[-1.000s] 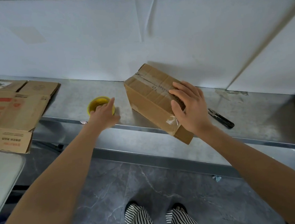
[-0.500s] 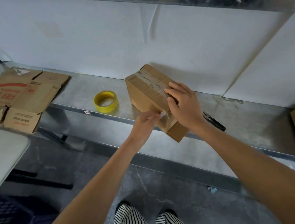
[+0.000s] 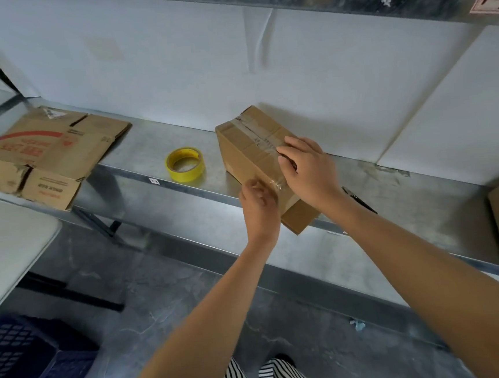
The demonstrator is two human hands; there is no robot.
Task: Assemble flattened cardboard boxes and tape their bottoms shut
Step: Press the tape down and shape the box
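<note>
1. The cardboard box (image 3: 248,149) lies under the right hand (image 3: 307,168), which presses flat on its top with straight fingers. The near corner of the box hangs over the shelf (image 3: 148,149) edge.
2. The left hand (image 3: 258,203), just below the right hand, curls at the clear tape end (image 3: 278,183). It is blurred, so I cannot tell if it grips.
3. Uneven pressing may wrinkle the tape or push the box off the edge.

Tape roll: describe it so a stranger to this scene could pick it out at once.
Find the long metal shelf under the white wall. Near its front edge, between flat cardboard and the taped box, lies the tape roll. It is the only yellow ring there.
</note>
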